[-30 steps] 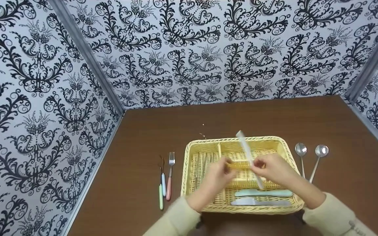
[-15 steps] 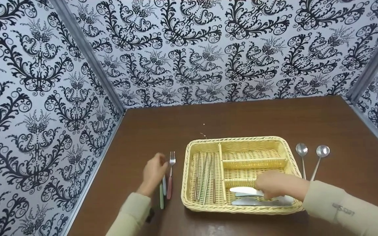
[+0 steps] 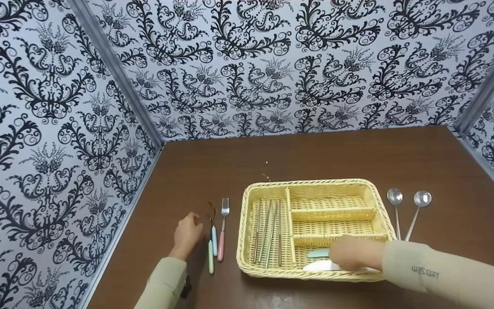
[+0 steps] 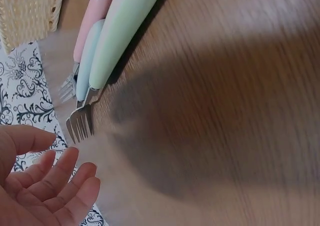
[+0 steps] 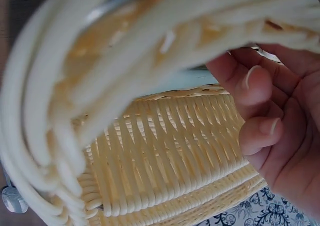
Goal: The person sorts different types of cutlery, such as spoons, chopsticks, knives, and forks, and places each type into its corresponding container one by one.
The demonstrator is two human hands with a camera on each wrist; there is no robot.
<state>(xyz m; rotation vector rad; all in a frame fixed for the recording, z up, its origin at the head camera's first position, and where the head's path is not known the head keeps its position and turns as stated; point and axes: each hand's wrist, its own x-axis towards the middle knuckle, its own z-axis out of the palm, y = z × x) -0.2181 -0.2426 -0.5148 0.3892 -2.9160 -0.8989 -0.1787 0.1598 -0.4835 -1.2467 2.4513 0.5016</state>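
In the head view my right hand (image 3: 354, 253) is down in the front compartment of the yellow wicker basket (image 3: 268, 273). It holds a white-handled knife (image 3: 320, 266), whose pale blade sticks out to the left. A mint-green knife (image 3: 317, 253) lies just behind it. The right wrist view shows curled fingers (image 5: 260, 131), their grip partly hidden by the rim. My left hand (image 3: 187, 234) hovers left of several forks, relaxed and holding nothing. These have a green handle (image 4: 115, 40), a blue handle (image 4: 90, 60) and a pink handle (image 4: 92, 23).
Several metal chopsticks (image 3: 268, 236) lie in the basket's long left compartment. Two spoons, a left spoon (image 3: 395, 197) and a right spoon (image 3: 422, 199), lie right of the basket. Patterned walls (image 3: 247, 77) border the brown table (image 3: 315, 154) behind and at the sides.
My hands have parted from above the basket. The right has lowered the white knife into the front compartment and shifted it toward the front edge; the left has moved left, past the forks.
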